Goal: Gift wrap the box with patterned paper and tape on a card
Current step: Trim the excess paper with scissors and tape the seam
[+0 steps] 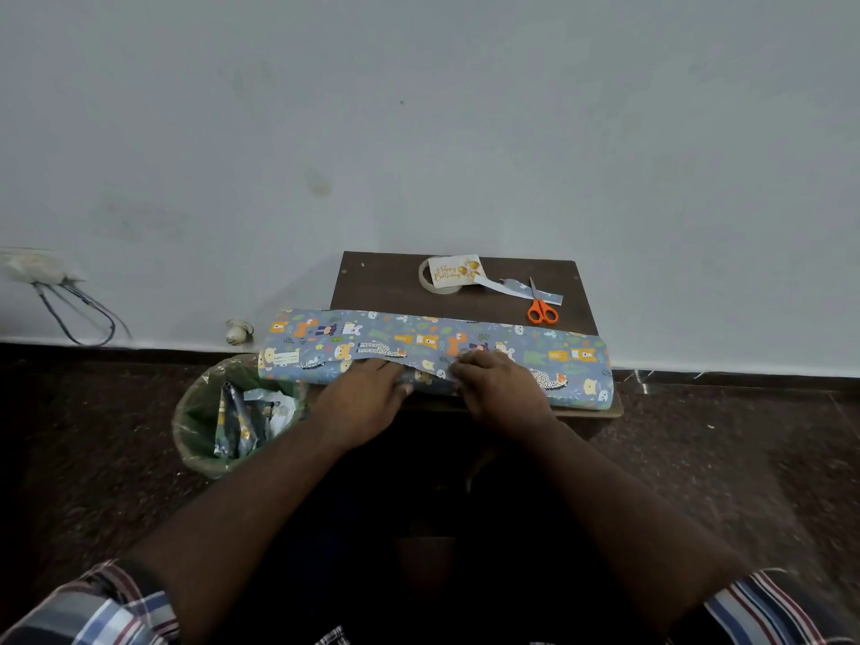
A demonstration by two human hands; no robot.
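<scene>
- The box cannot be seen. It seems to be under the paper (488,346), which lies folded across the near part of the small desk (386,281) and sticks out past both sides.
- The left hand (363,398) lies on the near fold of the paper. Its fingers look mostly straight and seem to press the paper down.
- The right hand (498,388) is just beside it. Its fingers curl onto the paper's edge and seem to pinch it.
- I think the step now is closing the long seam over the box.
- The tape (426,277) sits at the far side of the desk, partly under the card (456,270).
- The scissors (541,307) lie near them on a paper strip (505,287).
- Next, one hand must hold the seam while the other reaches for tape.
- The ends are not folded yet, and the card is not on.
- A bin (204,453) with scraps stands on the floor to the left.
</scene>
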